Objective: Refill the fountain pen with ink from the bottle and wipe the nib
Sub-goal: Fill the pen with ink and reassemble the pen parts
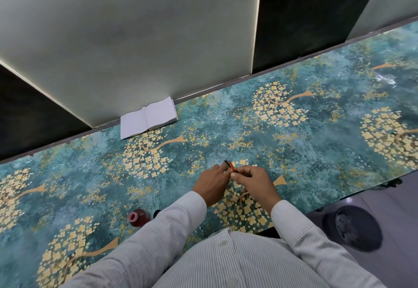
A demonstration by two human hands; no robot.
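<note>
I have both grips, left hand (212,186) and right hand (253,181), pinching the light, slick fountain pen (230,167); its barrel is safest, its nib fragile.

The small orange and black fountain pen (230,166) was held up above the table between two hands with its dark tip pointing away, and the little round ink bottle (138,217) with dark red ink stood open on the table near the left sleeve.
</note>
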